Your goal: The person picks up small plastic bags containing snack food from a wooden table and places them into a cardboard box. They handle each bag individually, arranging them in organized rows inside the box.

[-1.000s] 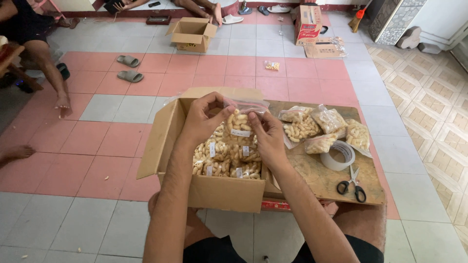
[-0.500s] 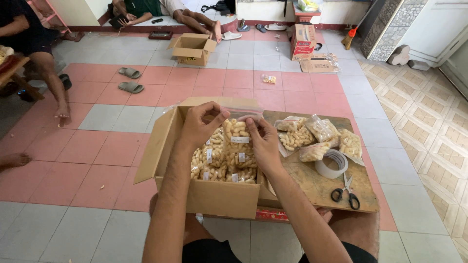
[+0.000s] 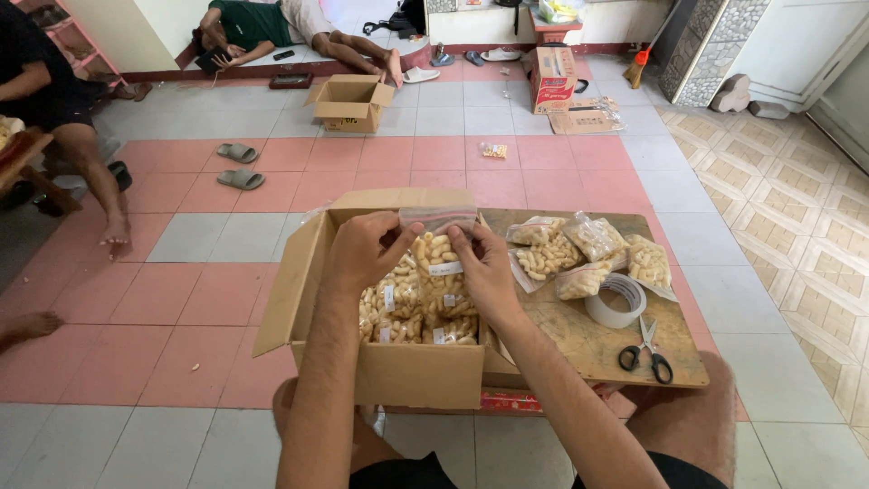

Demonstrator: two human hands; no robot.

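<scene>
Far left: a seated person's bare leg [image 3: 95, 186] on the tiled floor [image 3: 208, 237]; a pair of grey sandals [image 3: 237, 165] beside it.

Rear centre-left: a small open cardboard box [image 3: 348, 102] on the floor; behind it a person lying down [image 3: 272, 23].

Centre-left: a large open cardboard box [image 3: 398, 367], flaps out, holding upright rows of clear packets of pale puffed snacks [image 3: 398, 312], each with a small white label.

Centre: left hand [image 3: 362, 254] and right hand [image 3: 484, 267] hold one clear snack bag [image 3: 441, 258] upright, above the open box. The fingers of each hand are together, pinched on the bag's upper corners by the seal strip, left hand on the left corner, right hand on the right.

Centre-right: a wooden worktop [image 3: 597, 340] just beside the box. On it, a heap of filled snack bags [image 3: 579, 249] at the back, a roll of tape [image 3: 617, 302] in front of them, black-handled scissors [image 3: 647, 351] nearest the front edge.

Rear right: a printed red carton [image 3: 552, 77] on the floor.
</scene>
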